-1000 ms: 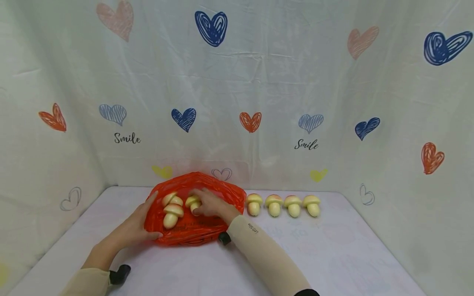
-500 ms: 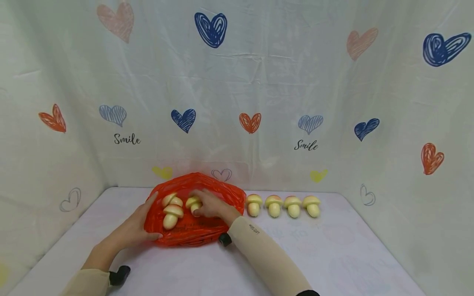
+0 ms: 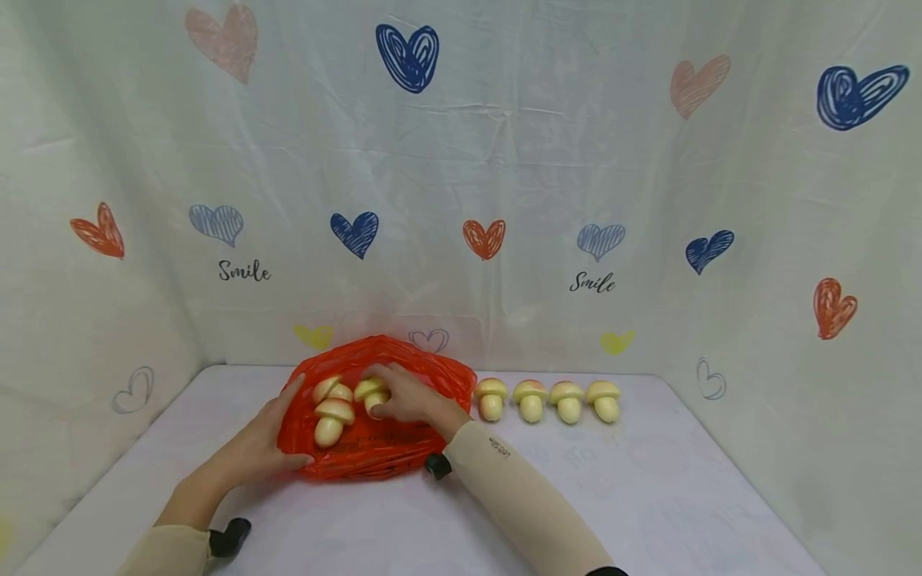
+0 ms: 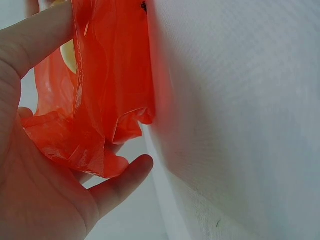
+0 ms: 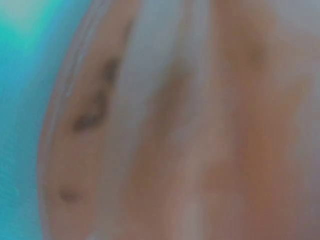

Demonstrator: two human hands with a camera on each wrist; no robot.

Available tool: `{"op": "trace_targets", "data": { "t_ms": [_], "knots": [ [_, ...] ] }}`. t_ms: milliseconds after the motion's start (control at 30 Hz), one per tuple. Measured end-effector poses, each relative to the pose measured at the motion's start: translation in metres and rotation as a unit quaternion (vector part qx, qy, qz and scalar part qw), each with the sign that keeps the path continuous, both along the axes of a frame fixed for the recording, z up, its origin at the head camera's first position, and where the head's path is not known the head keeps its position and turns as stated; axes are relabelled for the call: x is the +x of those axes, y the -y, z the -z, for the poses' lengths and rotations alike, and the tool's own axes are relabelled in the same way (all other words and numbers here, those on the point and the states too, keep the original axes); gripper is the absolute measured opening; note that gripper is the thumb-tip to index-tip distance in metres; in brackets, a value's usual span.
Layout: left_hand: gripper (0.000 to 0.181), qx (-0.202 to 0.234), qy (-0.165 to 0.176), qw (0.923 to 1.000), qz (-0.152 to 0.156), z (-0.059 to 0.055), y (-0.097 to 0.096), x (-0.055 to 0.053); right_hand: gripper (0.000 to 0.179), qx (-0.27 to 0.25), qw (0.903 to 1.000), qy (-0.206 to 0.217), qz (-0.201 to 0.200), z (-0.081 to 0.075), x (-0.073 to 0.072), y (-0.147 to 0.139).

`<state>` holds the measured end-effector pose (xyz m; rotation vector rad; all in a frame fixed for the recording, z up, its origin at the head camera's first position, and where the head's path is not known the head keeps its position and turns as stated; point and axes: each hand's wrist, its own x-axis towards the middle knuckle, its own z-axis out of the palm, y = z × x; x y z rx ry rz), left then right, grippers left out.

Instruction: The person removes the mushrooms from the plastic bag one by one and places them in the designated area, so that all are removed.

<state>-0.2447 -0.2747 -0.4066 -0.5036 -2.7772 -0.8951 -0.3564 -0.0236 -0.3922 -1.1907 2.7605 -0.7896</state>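
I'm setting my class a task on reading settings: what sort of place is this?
Probably a staged tabletop booth: heart-printed sheeting surrounds a pale table on three sides, and four mushroom-shaped pieces line up beside a red bag.

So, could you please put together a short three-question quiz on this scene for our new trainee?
1. How many mushroom-shaped pieces are lined up on the table, outside the red plastic bag?
2. True or false: the left hand is at the side of the bag nearest that row.
3. Where is the piece that the right hand grips? A) at the far end of the row; B) inside the open bag; C) at the table's front edge.

Key: 1. Four. 2. False; it touches the bag's opposite side. 3. B.
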Motion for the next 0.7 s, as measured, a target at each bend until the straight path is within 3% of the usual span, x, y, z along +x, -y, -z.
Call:
{"op": "trace_targets", "data": {
  "t_ms": [700],
  "knots": [
    [0.121,-0.007,0.013,0.9999,-0.009,0.001,0.0,-0.001,0.049,-0.028,0.9988,-0.032,-0.023,-0.024,0.032,-0.017]
  ]
}}
